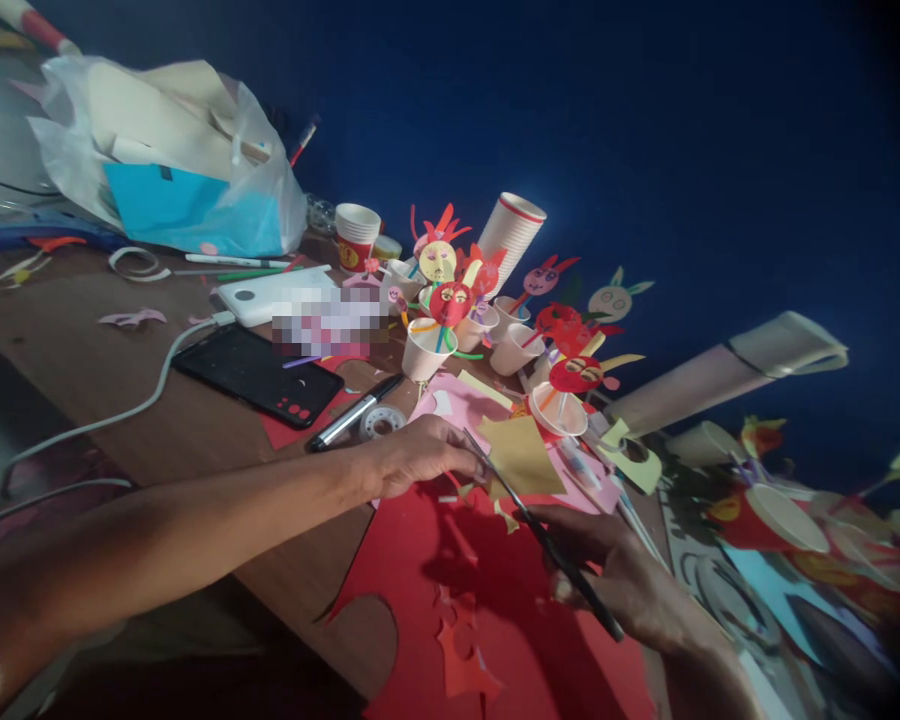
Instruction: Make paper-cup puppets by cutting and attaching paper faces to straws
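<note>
My right hand (622, 575) is closed around the dark handles of a pair of scissors (521, 510), whose blades point up and left. The blade tips reach the fingertips of my left hand (431, 455), which are pinched together. Whatever sits between those fingers is too small to make out; small yellow scraps (506, 515) show just below. A yellow piece of paper (525, 455) lies right behind the blades, over pink paper. Under both hands spreads a red sheet (435, 560) with a curved cut-out, bearing an orange-red spiky paper cut-out (461, 645).
Paper cups (429, 350) with paper faces on strips stand behind my hands. Left are a black phone (259, 375), a marker (354, 412), a tape roll (381, 423) and a white cabled device (277, 293). A stuffed plastic bag (172, 160) and a rolled sheet (720, 370) lie farther back.
</note>
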The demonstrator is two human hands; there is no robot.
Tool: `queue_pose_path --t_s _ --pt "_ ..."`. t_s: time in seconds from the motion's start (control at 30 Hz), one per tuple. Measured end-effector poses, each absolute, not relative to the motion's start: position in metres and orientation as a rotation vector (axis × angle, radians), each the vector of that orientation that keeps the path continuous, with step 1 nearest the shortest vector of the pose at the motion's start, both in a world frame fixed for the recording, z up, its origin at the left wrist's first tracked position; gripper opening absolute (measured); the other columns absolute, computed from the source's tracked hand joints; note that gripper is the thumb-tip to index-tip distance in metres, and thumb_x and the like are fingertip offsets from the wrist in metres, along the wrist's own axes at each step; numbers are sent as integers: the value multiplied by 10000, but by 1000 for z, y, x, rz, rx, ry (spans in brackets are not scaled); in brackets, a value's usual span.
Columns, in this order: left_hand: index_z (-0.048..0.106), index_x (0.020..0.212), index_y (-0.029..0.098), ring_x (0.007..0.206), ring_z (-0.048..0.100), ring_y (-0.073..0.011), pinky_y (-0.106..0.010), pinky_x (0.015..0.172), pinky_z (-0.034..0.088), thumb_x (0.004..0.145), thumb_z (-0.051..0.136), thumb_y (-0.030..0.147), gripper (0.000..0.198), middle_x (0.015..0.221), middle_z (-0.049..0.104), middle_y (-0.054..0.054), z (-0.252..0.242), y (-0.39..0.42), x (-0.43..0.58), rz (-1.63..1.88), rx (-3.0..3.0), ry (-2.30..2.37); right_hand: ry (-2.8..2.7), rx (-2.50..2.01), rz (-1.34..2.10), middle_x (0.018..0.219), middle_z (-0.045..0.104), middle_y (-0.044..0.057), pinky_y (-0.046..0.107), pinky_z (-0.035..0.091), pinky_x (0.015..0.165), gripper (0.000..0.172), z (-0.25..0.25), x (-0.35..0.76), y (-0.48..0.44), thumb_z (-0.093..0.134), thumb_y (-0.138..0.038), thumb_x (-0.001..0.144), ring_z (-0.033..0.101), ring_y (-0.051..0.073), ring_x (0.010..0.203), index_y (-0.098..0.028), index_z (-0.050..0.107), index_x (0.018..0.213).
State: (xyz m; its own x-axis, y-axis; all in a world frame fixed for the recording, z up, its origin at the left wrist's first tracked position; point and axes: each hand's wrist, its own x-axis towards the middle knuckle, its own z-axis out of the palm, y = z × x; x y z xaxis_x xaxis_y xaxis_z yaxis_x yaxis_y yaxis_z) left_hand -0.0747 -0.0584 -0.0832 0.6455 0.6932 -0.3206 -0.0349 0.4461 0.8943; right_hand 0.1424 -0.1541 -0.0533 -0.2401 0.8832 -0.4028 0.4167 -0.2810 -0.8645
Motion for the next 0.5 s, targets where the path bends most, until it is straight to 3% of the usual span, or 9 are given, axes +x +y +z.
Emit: queue_pose_path --t_s 0.5 --pt "682 593 122 535 519 -86 -235 548 360 564 692 181 66 584 629 -18 -82 -62 -73 463 966 802 -1711 -1717 1486 618 566 -43 180 378 456 499 -59 154 -155 732 -322 689 487 96 550 -233 595 1160"
